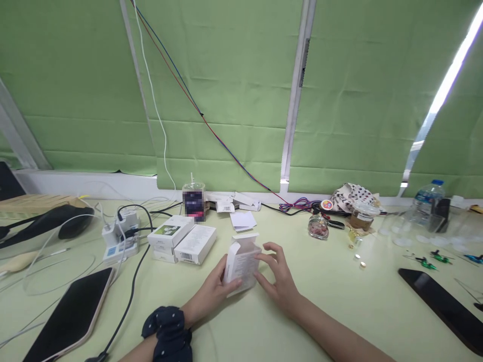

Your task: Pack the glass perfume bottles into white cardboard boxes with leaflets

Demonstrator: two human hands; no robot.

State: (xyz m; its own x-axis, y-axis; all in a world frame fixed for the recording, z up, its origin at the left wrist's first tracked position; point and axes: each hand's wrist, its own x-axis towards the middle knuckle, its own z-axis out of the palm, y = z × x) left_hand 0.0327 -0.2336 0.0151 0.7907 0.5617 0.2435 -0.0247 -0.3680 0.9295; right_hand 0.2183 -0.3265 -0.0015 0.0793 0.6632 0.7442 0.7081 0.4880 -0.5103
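A small white carton (243, 261) stands on the pale green desk (324, 301) in front of me, its top flaps folded open. My left hand (213, 291) grips its left side, fingers closed on it; a dark dotted scrunchie (168, 334) circles that wrist. My right hand (277, 276) touches the carton's right side with curled fingers pressed against it. Two more white boxes (183, 239) lie just to the left, beyond my left hand.
A phone (70, 314) lies face up at the left, next to a power strip (121, 234) with cables. A plastic cup (193, 201) stands at the back. At the right are a small glass jar (318, 226), a water bottle (426, 198) and a dark tablet (445, 306).
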